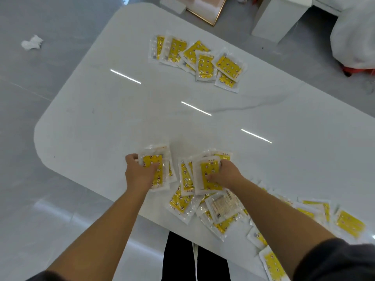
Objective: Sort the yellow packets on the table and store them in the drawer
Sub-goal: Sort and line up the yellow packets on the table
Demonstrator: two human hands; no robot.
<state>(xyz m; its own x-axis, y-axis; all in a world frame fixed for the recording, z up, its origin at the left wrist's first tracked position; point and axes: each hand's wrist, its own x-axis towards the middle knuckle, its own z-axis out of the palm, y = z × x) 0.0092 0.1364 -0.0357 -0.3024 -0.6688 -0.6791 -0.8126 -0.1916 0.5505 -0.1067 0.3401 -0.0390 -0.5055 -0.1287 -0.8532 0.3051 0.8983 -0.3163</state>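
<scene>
Yellow packets (273,264) cut off btm edge; right forearm (274,209) hides others.

One white surface (101,118) carries all the yellow packets (350,223), in three lots. At the far end of the surface lies a fanned group (203,63) of about seven, as far as the overlaps allow a count. At the surface's near edge are two hands: the left hand (140,173) grips a small stack (154,169) of at least three, and the right hand (225,175) holds a single packet (207,175). Along that same edge sprawls a loose heap (182,201) of well over a dozen, too overlapped to count exactly, with one face-down packet (223,205) among them. Three light streaks (195,108) cross the surface's middle. Off the surface, the floor (40,88) bears one crumpled white paper (32,42).
</scene>
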